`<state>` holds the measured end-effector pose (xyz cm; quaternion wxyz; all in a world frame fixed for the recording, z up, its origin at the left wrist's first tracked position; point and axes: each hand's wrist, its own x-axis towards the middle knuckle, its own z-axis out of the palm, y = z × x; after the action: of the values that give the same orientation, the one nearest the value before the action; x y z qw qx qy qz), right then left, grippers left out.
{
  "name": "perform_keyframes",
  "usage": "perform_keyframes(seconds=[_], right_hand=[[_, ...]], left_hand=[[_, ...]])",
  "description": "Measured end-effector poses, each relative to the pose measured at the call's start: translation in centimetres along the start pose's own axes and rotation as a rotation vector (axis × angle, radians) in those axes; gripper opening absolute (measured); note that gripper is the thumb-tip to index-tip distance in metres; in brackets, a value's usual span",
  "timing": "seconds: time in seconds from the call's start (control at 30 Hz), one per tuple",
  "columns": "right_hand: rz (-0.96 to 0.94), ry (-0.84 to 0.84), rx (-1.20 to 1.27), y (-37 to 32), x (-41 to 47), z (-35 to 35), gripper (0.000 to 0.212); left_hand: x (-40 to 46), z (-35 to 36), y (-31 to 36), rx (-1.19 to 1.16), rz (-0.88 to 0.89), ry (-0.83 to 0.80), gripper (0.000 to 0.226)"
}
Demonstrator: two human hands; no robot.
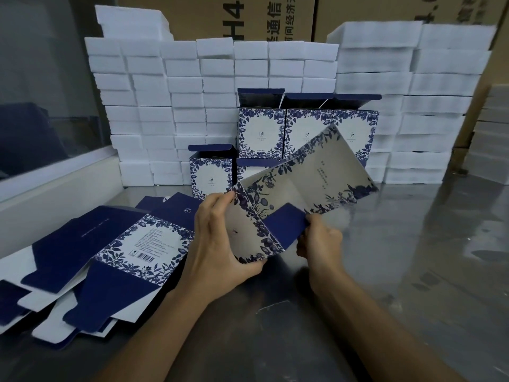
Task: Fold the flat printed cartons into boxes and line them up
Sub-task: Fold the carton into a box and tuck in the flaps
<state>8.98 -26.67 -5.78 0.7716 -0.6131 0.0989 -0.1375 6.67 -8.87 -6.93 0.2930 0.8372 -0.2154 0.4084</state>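
While left hand (220, 238) grips the half-opened blue-floral printed carton (300, 188), long axis up-right, I note right fingers (308, 226) pinching its navy flap (286, 224).

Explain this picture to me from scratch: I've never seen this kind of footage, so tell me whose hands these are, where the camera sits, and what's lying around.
There is no machine here. A person wears a camera on the head, so this one picture looks down at their own bare hands. The left hand and the right hand hold a blue flowered carton that is half opened; the right hand's grip pinches its dark blue flap. Flat cartons lie piled at the left on the shiny table. Finished boxes stand in rows behind, in front of stacked white foam blocks.
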Motion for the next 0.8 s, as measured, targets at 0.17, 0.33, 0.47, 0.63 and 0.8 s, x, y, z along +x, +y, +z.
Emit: perform_keyframes(seconds=[0.17,0.33,0.47,0.63,0.8], right_hand=[[-0.05,-0.127,-0.016,0.5,-0.4,1.1,0.034],[0.065,-0.188,0.078,0.6,-0.5,1.6,0.024],[0.082,-0.231,0.093,0.2,-0.9,1.7,0.051],[0.026,-0.271,0.057,-0.2,-1.1,1.9,0.045],[-0.097,-0.294,-0.001,-0.8,-1.1,1.6,0.04]], left_hand=[[0.0,0.0,0.1,-0.107,-0.124,-0.019,0.119],[0.2,0.2,0.1,-0.274,-0.293,0.02,0.103],[0.6,0.1,0.8,-0.486,-0.419,0.06,0.073],[0.9,-0.3,1.0,-0.67,-0.476,0.069,0.055],[0.9,-0.2,1.3,-1.045,-0.7,0.032,0.054]])
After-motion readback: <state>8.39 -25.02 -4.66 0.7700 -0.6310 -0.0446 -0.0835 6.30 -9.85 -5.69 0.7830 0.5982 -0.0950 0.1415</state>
